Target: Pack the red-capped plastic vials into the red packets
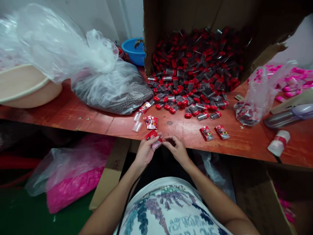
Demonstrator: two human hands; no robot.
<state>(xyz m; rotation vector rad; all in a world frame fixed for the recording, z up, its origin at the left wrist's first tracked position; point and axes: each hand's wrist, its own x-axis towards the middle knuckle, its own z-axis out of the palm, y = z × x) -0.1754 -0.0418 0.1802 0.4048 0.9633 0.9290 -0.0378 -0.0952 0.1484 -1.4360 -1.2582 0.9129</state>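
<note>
My left hand (144, 152) is closed on a small red printed packet (151, 134) at the front edge of the table. Close beside it, my right hand (179, 150) has thumb and forefinger pinched together at the packet's right edge; whatever they grip is too small to make out. Just beyond the left hand lies a little stack of red printed packets (152, 122). Two clear plastic tubes (137, 126) lie left of that stack. Off to the right, two more red packets (206, 133) rest flat on the table.
A tipped cardboard box (149, 39) spills many red-capped clear containers (181, 99) onto the red table (107, 122). A large plastic bag (110, 86) of dark pieces, a cream basin (26, 94) and a blue basin (134, 54) stand left. At right are a plastic bag (254, 98) and a white roll (278, 143).
</note>
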